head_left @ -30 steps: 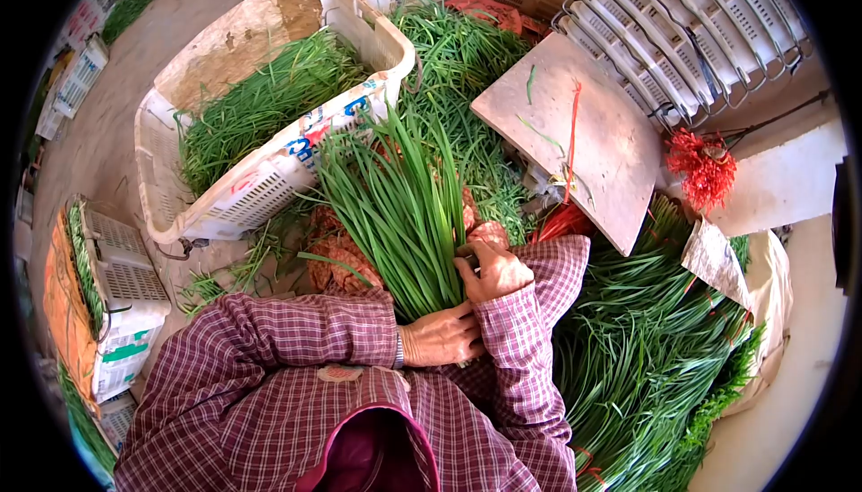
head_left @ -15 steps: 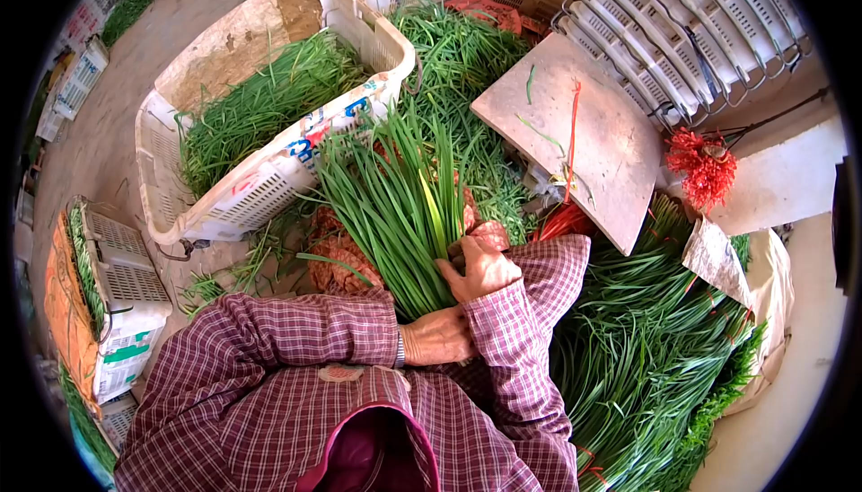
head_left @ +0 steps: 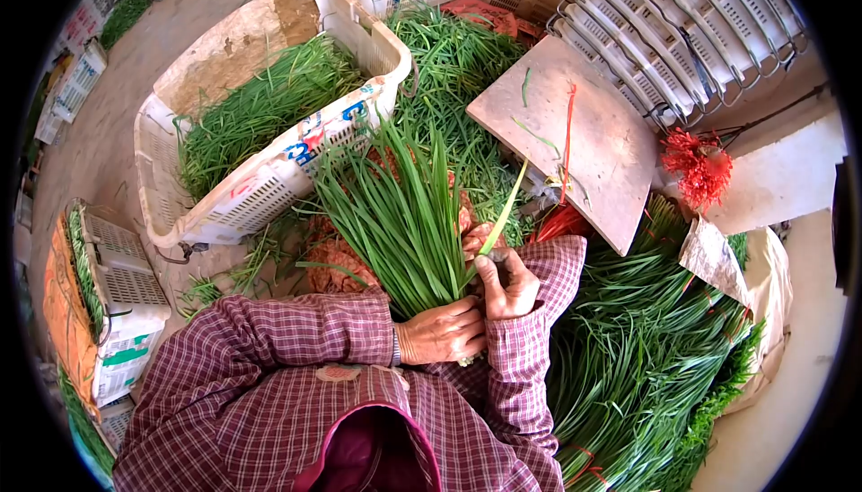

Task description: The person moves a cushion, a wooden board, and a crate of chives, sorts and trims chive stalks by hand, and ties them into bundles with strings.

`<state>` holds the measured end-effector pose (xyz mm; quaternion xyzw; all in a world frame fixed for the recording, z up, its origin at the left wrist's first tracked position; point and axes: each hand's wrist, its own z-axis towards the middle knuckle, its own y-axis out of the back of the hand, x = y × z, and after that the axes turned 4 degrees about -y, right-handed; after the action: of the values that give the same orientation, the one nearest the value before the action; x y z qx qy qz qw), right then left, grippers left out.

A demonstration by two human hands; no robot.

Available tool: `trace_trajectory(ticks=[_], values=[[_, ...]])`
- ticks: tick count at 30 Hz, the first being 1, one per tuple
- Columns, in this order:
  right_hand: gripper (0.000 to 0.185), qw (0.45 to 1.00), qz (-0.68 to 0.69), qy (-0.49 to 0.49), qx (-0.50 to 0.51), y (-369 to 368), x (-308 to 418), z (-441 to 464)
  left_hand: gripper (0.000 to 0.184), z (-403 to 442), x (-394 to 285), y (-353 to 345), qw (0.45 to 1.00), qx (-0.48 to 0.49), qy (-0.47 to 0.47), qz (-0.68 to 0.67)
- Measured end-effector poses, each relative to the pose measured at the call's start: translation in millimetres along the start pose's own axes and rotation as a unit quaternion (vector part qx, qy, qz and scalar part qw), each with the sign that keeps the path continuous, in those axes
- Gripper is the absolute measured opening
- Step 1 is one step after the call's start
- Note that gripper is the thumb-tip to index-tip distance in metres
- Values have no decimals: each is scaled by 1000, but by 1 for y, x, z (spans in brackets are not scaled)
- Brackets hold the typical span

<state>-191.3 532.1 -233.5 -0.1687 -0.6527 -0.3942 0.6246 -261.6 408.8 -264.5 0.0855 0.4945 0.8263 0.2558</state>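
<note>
My left hand [head_left: 440, 331] is wrapped round the lower end of a bunch of Chinese chives [head_left: 395, 227], whose long green leaves fan up and to the left. To its right, my right hand [head_left: 509, 285] is closed, pinching a single yellowish chive leaf [head_left: 505, 209] between thumb and fingers. The leaf points up and right, apart from the bunch at its tip. Whether its lower end still joins the bunch is hidden by my fingers. Behind the bunch lies reddish net-like material [head_left: 337, 263].
A white plastic basket [head_left: 256, 209] of loose chives stands at upper left. A square board [head_left: 575, 137] carries a red tie, with a bundle of red ties [head_left: 698, 169] hanging beside it. Tied chives [head_left: 637, 357] are heaped at right. Stacked crates [head_left: 682, 34] stand behind.
My right hand has moved slightly right, off the bunch, with the yellowish leaf pulled out to the right. My left hand keeps its grip on the bunch.
</note>
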Motion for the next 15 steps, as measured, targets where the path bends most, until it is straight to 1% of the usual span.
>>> trace_trajectory(ticks=[1, 2, 4, 5, 6, 8, 9, 10, 12, 14, 15], values=[[12, 998, 1, 56, -21, -2, 4, 0, 17, 1, 1, 0, 1000, -20, -3, -2], [10, 999, 25, 38, -29, -1, 11, -4, 17, 2, 2, 0, 1000, -19, -3, -2], [8, 988, 146, -4, -50, -4, 8, -10, 17, 2, 4, 2, 999, -36, -20, 25], [8, 979, 193, -11, -70, -7, 9, -11, 15, 1, 4, 2, 999, -25, -20, 4], [5, 970, 230, -4, -75, -4, -3, -13, 15, 1, 5, 3, 1000, -25, -18, 7], [7, 949, 300, -28, -93, -1, -23, -18, 12, 2, 5, 6, 1000, -17, -19, 6], [9, 946, 282, -35, -158, -1, -22, -16, 10, -3, 4, 0, 1000, -19, -16, -4], [9, 913, 354, -56, -193, 8, -24, -9, 10, -4, 3, 0, 1000, -20, -15, -3], [11, 874, 410, -26, -258, 41, -29, 1, 10, -7, 1, 1, 999, -13, -10, -29], [14, 852, 418, -11, -315, 60, -27, 4, 11, -5, 1, -1, 999, -30, -4, -24], [15, 855, 419, 11, -306, 59, -18, 7, 11, -5, 1, -3, 1000, -10, -10, -12]])
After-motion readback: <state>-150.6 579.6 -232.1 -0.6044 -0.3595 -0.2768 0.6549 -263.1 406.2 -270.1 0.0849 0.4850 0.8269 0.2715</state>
